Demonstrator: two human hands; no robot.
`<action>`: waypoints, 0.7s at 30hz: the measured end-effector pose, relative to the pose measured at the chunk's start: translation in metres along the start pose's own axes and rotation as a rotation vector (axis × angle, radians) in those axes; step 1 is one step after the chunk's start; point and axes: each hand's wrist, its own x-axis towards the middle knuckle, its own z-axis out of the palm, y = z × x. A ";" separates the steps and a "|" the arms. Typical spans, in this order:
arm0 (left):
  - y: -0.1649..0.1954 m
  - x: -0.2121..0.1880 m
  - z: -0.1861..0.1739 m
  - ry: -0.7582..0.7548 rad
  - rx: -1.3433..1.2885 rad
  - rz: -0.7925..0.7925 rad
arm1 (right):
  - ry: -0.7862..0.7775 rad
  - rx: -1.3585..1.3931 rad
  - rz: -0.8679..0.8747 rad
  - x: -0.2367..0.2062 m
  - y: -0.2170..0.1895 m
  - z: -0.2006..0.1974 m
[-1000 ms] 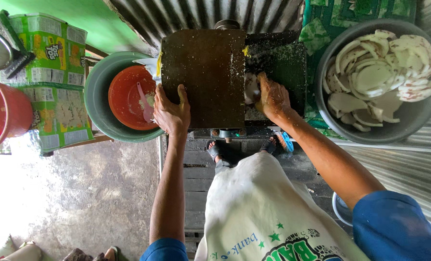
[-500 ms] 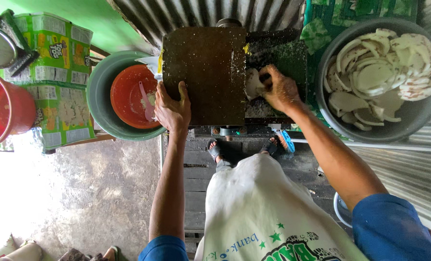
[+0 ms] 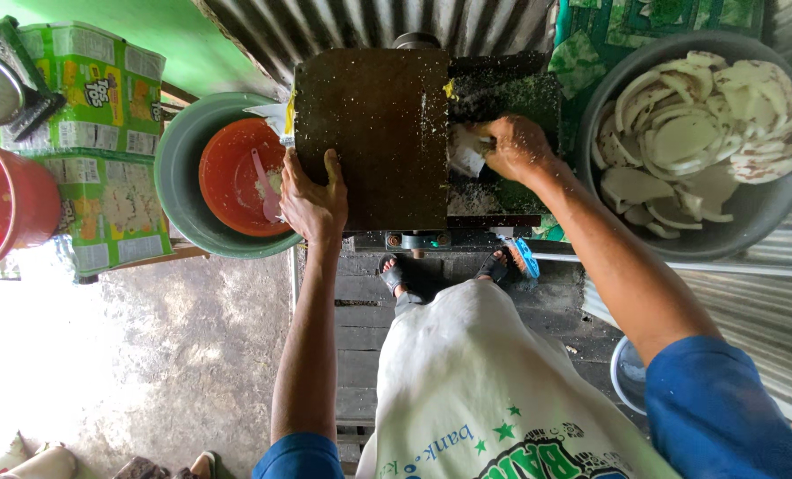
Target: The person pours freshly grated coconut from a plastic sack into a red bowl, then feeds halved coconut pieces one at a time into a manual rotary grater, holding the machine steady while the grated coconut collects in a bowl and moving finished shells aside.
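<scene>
Over the machine's trough, right hand [image 3: 513, 146] now further left, grip closed on white piece [image 3: 467, 153].

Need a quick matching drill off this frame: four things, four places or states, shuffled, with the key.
Things:
1. left hand
2. right hand
3. orange bowl
4. white slices

Places or states:
A. piled in the grey basin at the right
B. resting on the left edge of the dark machine cover
C. set inside the green basin
D. holding a white piece beside the cover

Pairs: 1-B, 2-D, 3-C, 4-A
</scene>
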 end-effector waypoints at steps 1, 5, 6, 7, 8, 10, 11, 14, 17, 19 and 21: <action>0.000 0.000 0.000 -0.006 -0.001 -0.005 | 0.042 -0.004 -0.041 0.000 0.000 0.002; 0.002 0.001 -0.001 -0.045 -0.004 -0.060 | 0.105 -0.004 -0.028 0.004 0.000 0.010; 0.002 0.002 -0.001 -0.041 0.007 -0.055 | 0.114 -0.006 -0.040 0.005 0.000 0.011; 0.003 0.002 -0.002 -0.038 0.019 -0.052 | 0.110 -0.009 -0.039 0.005 -0.001 0.011; 0.003 0.003 -0.002 -0.036 0.032 -0.048 | 0.060 0.018 0.006 0.005 -0.004 0.011; 0.003 0.003 -0.003 -0.039 0.024 -0.053 | -0.023 0.079 0.081 0.004 -0.010 0.007; 0.004 0.004 -0.003 -0.039 0.019 -0.053 | 0.008 0.101 0.060 0.002 -0.014 0.005; 0.004 0.003 -0.004 -0.008 0.006 -0.030 | 0.115 0.161 0.010 0.000 -0.025 -0.002; 0.006 0.003 -0.005 -0.023 -0.001 -0.048 | 0.218 0.175 -0.024 -0.002 -0.031 -0.002; 0.006 0.003 -0.005 -0.020 -0.014 -0.058 | 0.317 0.174 -0.129 -0.004 -0.032 0.001; 0.006 0.003 -0.004 -0.008 -0.014 -0.055 | 0.344 0.144 -0.140 -0.004 -0.030 0.005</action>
